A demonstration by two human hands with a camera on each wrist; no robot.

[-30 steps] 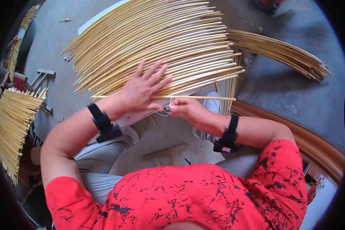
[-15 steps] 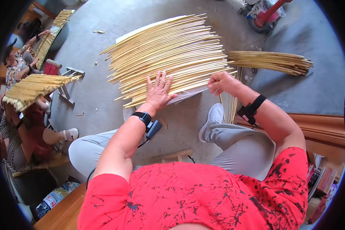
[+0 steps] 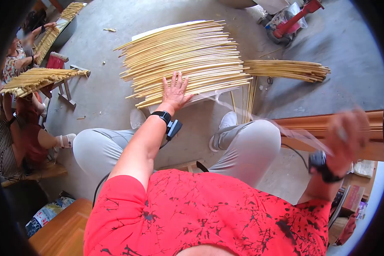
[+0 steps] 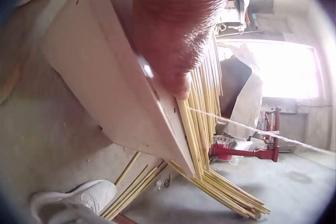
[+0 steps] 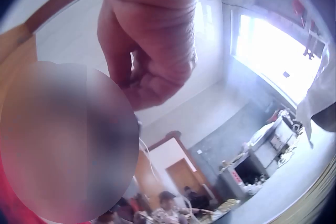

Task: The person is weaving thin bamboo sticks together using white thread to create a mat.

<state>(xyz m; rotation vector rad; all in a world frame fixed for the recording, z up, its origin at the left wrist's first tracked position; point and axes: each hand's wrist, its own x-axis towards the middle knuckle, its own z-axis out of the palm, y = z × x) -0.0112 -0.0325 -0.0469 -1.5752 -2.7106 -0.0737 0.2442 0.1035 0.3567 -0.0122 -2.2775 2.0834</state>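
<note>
Long thin yellow sticks (image 3: 183,59) lie side by side like a mat on a white board (image 4: 94,71). My left hand (image 3: 174,93) rests flat on the near sticks, fingers spread, thumb toward the front edge. From that edge a white string (image 4: 252,128) runs taut off to the right in the left wrist view. Out at the far right, blurred in the head view, my right hand (image 3: 347,132) is raised with the string in its grip. Its fingers (image 5: 157,85) are curled in the right wrist view, and string hangs below them.
A bundle of sticks (image 3: 290,69) lies right of the board. Wooden trim (image 3: 303,123) runs along the right side. A red stand (image 3: 298,19) is at the back right. At left, people sit by another stick mat (image 3: 42,81) and a stool (image 3: 64,91).
My right hand has gone from the sticks' front edge far out to the right and up, drawing the string. My left hand has flattened on the near sticks. The head view has shifted.
</note>
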